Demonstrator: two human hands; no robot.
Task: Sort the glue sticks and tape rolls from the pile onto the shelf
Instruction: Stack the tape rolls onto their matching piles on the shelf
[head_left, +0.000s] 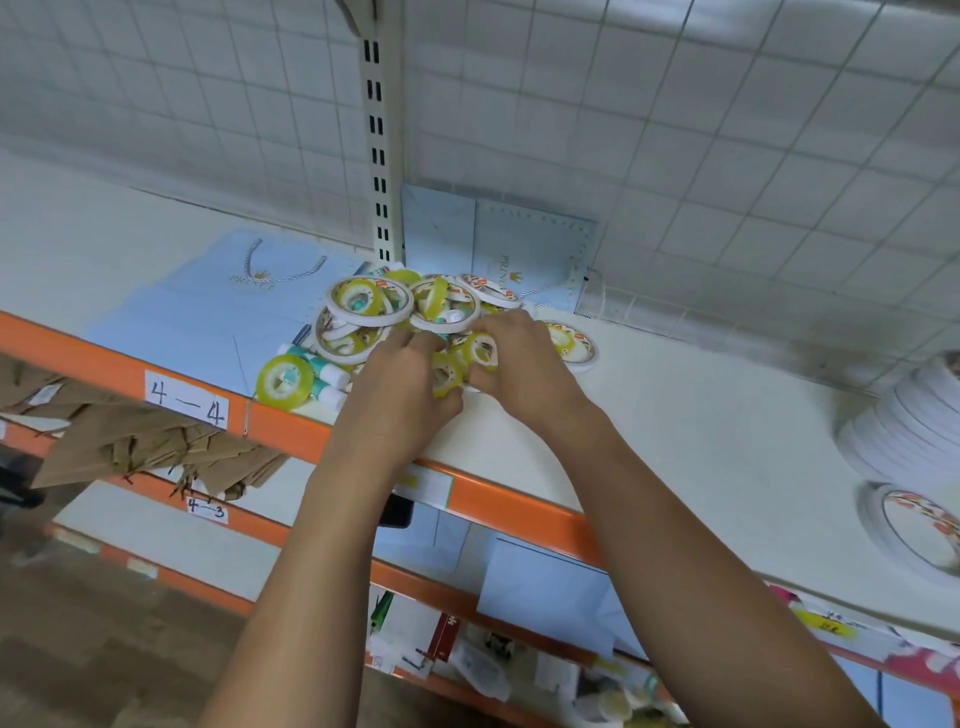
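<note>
A pile of tape rolls (371, 304) and glue sticks (324, 373) lies on the white shelf (675, 431), partly on a light blue paper bag. Small yellow tape rolls and larger white rolls with printed cores are mixed together. One yellow roll (284, 379) stands apart at the pile's left front. My left hand (402, 387) and my right hand (519, 364) meet at the pile's front. Between them they grip small yellow tape rolls (480, 351), one by my left thumb, another against my right fingers.
A stack of white tape rolls (914, 421) and one flat printed roll (919, 535) sit at the shelf's right end. Light blue bags (530, 254) lean on the wire-grid back wall. The orange shelf edge (509, 501) carries a "4-4" label (187, 400). Lower shelves hold brown paper bags and mixed stationery.
</note>
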